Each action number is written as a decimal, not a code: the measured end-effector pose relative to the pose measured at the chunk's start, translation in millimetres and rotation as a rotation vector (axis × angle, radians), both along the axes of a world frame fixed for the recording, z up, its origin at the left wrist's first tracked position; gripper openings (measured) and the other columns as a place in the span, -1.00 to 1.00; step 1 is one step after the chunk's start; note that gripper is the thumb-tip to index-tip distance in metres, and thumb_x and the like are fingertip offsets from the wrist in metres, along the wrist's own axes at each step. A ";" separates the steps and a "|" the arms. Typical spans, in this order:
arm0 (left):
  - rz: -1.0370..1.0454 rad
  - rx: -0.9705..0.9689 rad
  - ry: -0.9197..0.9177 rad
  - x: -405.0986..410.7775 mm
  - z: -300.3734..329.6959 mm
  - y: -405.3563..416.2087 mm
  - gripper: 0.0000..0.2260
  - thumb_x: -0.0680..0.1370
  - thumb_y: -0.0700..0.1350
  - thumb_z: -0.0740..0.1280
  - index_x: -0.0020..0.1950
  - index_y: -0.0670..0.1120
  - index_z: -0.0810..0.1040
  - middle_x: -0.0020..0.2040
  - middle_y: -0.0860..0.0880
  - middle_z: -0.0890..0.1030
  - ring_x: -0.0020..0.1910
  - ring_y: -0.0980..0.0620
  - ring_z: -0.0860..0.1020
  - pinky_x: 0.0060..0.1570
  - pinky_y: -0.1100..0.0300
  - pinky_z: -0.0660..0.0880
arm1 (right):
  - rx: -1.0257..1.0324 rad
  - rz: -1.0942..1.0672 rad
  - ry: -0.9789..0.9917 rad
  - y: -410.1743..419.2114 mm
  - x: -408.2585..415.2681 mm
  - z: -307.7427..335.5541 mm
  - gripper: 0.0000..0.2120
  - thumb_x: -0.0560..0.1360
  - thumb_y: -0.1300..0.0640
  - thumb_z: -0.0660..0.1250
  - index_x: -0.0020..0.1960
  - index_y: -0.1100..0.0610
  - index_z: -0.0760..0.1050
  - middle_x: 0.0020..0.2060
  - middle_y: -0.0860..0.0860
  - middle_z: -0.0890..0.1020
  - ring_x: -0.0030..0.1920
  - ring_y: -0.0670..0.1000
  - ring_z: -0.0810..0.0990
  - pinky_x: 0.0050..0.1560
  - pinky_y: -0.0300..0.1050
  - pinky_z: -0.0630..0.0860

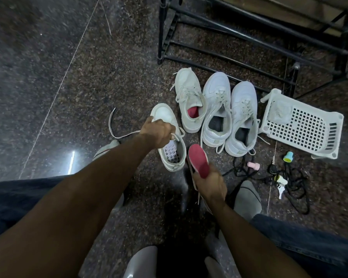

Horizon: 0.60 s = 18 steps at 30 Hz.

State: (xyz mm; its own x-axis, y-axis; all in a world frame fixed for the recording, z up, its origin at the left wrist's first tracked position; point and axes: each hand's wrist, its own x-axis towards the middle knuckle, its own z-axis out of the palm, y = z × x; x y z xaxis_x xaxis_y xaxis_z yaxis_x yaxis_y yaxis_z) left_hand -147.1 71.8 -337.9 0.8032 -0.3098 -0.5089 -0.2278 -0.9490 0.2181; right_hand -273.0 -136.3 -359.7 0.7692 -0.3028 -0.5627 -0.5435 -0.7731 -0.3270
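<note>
Insole, red, thin and probably floppy, is gripped by its near end in my right hand, just right of the white sneaker on the floor, whose tongue and laces my left hand clutches; both look light and soft, so I'd brace the collar.

Dim, floor glare (left), perhaps motion-blurred

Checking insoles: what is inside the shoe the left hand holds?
A pale base dotted with round holes shows in the shoe; the left hand covers its toe end. The right hand holds a red insole.
</note>
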 end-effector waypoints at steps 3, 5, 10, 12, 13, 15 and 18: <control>0.081 -0.034 0.008 -2.4 -1.9 -3.5 -0.80 0.60 0.03 0.20 0.15 0.02 0.54 0.16 -0.05 0.60 0.23 -0.09 0.48 0.35 -0.11 0.21 | 0.105 -0.024 -0.174 -0.2 1.9 17.2 -0.60 0.42 -0.07 0.33 0.23 0.00 0.44 -0.11 0.04 0.61 -0.07 0.16 0.60 -0.04 -0.06 0.46; 0.129 -0.030 0.007 -4.6 -0.1 -4.9 -0.80 0.60 0.03 0.21 0.15 0.04 0.54 0.16 -0.05 0.60 0.22 -0.09 0.49 0.32 -0.09 0.25 | 0.160 0.057 -0.228 -0.4 4.0 28.7 -0.58 0.46 -0.03 0.33 0.29 0.02 0.42 -0.11 -0.01 0.58 -0.09 0.10 0.58 -0.04 -0.10 0.44; 0.253 -0.034 0.000 -10.6 4.4 -9.1 -0.77 0.59 -0.03 0.19 0.19 0.08 0.55 0.16 -0.09 0.59 0.20 -0.12 0.50 0.29 -0.05 0.27 | 0.082 0.486 -0.258 4.9 10.0 52.1 -0.52 0.48 -0.04 0.27 0.39 -0.02 0.35 0.12 0.00 0.56 -0.01 0.09 0.58 0.06 0.01 0.52; 0.311 -0.064 0.020 -11.2 4.2 -8.9 -0.77 0.58 -0.02 0.24 0.21 0.09 0.56 0.19 -0.08 0.59 0.21 -0.13 0.50 0.27 -0.03 0.30 | -0.030 0.596 -0.186 9.2 12.0 62.5 -0.56 0.49 -0.07 0.24 0.35 -0.01 0.35 0.16 0.02 0.52 0.04 0.14 0.58 0.06 0.02 0.49; 0.350 -0.093 0.032 -11.0 3.5 -8.0 -0.77 0.57 0.00 0.27 0.20 0.08 0.57 0.19 -0.07 0.59 0.22 -0.12 0.51 0.26 -0.02 0.32 | -0.086 0.630 -0.160 11.3 12.1 67.5 -0.58 0.50 -0.08 0.23 0.32 0.01 0.36 0.17 0.03 0.52 0.04 0.17 0.58 0.04 0.02 0.48; 0.421 -0.145 0.058 -10.0 2.4 -6.0 -0.78 0.53 0.03 0.33 0.17 0.09 0.60 0.19 -0.05 0.60 0.22 -0.10 0.52 0.23 0.01 0.35 | -0.155 0.665 -0.134 15.4 12.0 76.9 -0.60 0.51 -0.09 0.21 0.29 0.04 0.38 0.16 0.05 0.52 0.02 0.19 0.59 -0.01 0.00 0.47; 0.456 -0.155 0.079 -10.5 0.7 -6.4 -0.78 0.51 0.05 0.36 0.15 0.10 0.60 0.19 -0.01 0.61 0.21 -0.08 0.53 0.22 0.04 0.36 | -0.206 0.695 -0.122 24.6 12.7 86.0 -0.61 0.52 -0.12 0.20 0.25 0.07 0.42 0.11 0.08 0.55 0.00 0.20 0.60 -0.05 -0.01 0.47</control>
State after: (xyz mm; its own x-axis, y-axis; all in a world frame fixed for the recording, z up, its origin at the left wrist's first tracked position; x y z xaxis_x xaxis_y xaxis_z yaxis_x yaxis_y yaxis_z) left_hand -157.6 65.4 -337.3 0.8357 -0.0119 -0.5491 0.2267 -0.9031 0.3647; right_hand -260.3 -111.7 -273.7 0.8757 0.1873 -0.4450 0.1255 -0.9783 -0.1648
